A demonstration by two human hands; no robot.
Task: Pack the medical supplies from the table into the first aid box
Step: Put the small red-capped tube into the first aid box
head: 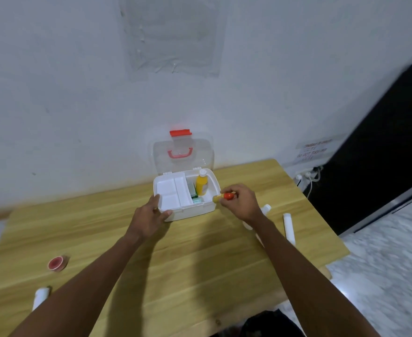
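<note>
Bottle (225,196), orange-capped, at box's (195,211) right rim, pinched in right hand's (241,203) fingers; left hand (149,215), fingers apart, braces front-left corner.

A paper notice (314,150) taped to the wall (78,105) carries blurred red lettering; only "DO NOT" is legible.
</note>
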